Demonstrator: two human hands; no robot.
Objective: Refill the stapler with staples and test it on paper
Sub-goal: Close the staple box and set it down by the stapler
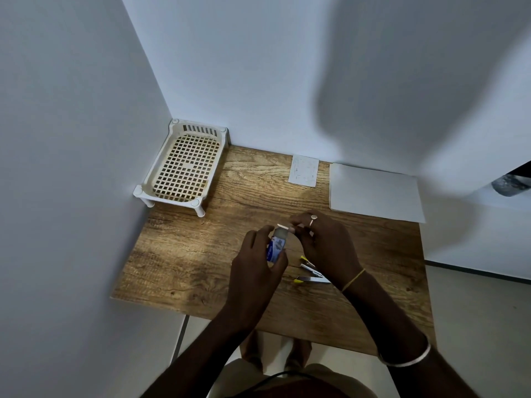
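My left hand point(257, 261) grips a small blue and white staple box point(276, 245) above the wooden table point(201, 254). Its end flap is open. My right hand point(324, 242) pinches at that open end with thumb and fingertips; whether staples are between them is hidden. The stapler point(310, 275), yellow with metal parts, lies opened on the table just below my right hand, partly covered by my wrist. A stack of white paper point(373, 193) lies at the far right of the table.
A white plastic lattice tray point(184, 165) on short legs stands in the far left corner against the walls. A small white paper slip point(304, 170) lies near the back wall. The table's near edge ends above a tiled floor.
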